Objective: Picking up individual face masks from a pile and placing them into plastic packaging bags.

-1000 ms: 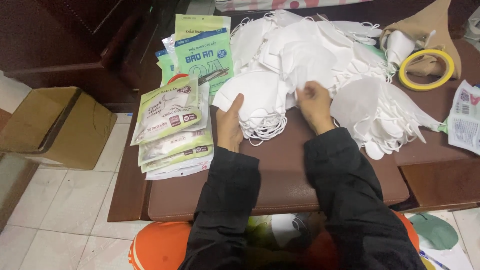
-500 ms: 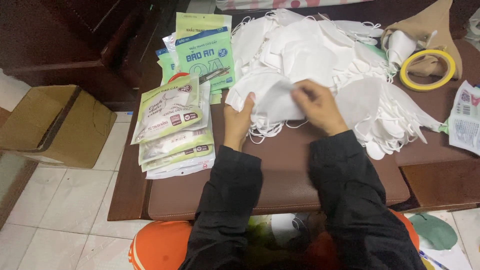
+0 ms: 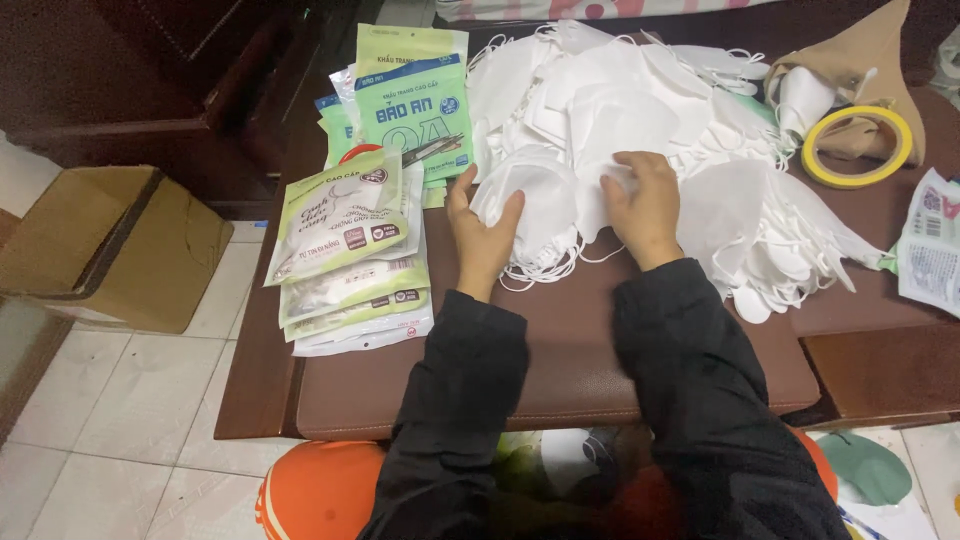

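Right hand (image 3: 640, 205): fingertips buried under white masks (image 3: 640, 110). Paper packet (image 3: 930, 245) at table's right edge cut by frame. Lower packets in stack (image 3: 350, 290) mostly covered.

1. This looks like a home room used for small-scale packing work, not a factory floor.
2. A low brown padded surface (image 3: 560, 370) carries the goods, with dark wooden furniture (image 3: 130, 80) behind its far left corner.
3. The floor is pale household tile (image 3: 130, 420); a cardboard box (image 3: 110, 245) stands on it off the left edge.
4. A loose heap of white face masks (image 3: 650, 110) covers the far side, and filled retail packets (image 3: 350, 250) are stacked at the left edge.
5. A yellow tape roll (image 3: 858, 146) lies near the far right corner.
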